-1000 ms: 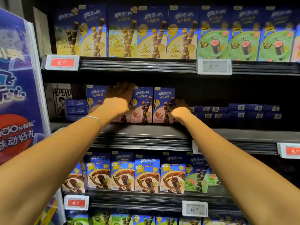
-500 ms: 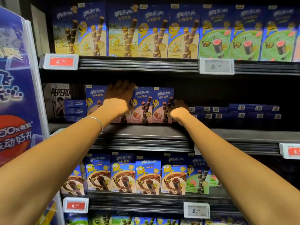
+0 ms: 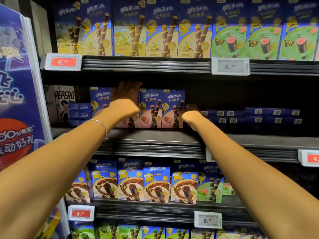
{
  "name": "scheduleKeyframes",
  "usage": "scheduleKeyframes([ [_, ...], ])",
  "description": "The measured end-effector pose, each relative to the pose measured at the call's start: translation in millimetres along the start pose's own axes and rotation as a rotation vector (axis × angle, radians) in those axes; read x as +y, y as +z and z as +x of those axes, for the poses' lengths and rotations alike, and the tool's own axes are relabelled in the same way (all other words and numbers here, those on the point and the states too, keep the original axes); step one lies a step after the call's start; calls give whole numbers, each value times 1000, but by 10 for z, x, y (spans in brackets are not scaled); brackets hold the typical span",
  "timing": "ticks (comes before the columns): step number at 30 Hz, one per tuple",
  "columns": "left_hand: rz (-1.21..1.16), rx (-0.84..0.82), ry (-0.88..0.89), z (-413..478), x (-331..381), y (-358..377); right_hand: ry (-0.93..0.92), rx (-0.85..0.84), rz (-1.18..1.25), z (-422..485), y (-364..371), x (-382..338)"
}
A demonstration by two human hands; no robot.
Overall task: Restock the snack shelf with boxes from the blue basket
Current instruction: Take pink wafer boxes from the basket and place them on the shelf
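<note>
Up from the bottom corners of the view both my bare forearms stretch forward and slightly inward, over the row of chocolate boxes (image 3: pixel 155 185) below, toward the middle snack shelf (image 3: pixel 155 137). A thin silver bangle (image 3: pixel 101 125) sits on my left wrist. My left hand (image 3: pixel 125 107) is raised with its back toward me, the wrist bent up; its fingers (image 3: pixel 128 89) lie straight and spread flat against the front of one of the strawberry boxes (image 3: pixel 151 109), the tips reaching its top edge in the shadow under the upper shelf. They curl round nothing. My right hand (image 3: pixel 189 114) is at the right end of the same row, touching the side of the end box (image 3: pixel 172 107). Its fingers are tucked behind the knuckles and lost in the dark, so I cannot tell whether they grip the box or only press it. The strawberry boxes stand upright, side by side, set back from the shelf's front lip. Farther right and deeper in lie flat dark-blue boxes (image 3: pixel 259 116), stacked low.

Compared with a second ago, both hands stay in the same places on the row, and the boxes stand as they did.
</note>
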State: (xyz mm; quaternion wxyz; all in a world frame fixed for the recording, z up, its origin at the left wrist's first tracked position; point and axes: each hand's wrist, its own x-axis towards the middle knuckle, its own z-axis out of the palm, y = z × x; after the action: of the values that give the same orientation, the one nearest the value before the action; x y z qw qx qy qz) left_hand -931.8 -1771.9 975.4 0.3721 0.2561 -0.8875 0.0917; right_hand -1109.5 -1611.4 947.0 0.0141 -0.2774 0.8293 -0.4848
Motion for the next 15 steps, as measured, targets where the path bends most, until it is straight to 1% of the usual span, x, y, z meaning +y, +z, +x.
scheduleKeyframes([
  [3, -159, 48, -74, 15, -8, -59, 0, 3, 137, -37, -53, -15],
  [7, -543, 163, -214, -120, -13, -117, -15, 33, 303, -186, -173, -54],
  [10, -756, 181, -327, -307, 95, -166, -29, 3, 406, -364, -306, -44],
  [12, -866, 182, -344, -476, 230, -228, -60, -28, 456, -533, -408, -50],
  [15, -974, 203, -279, -804, 490, -356, -163, -101, 533, -860, -598, -63],
])
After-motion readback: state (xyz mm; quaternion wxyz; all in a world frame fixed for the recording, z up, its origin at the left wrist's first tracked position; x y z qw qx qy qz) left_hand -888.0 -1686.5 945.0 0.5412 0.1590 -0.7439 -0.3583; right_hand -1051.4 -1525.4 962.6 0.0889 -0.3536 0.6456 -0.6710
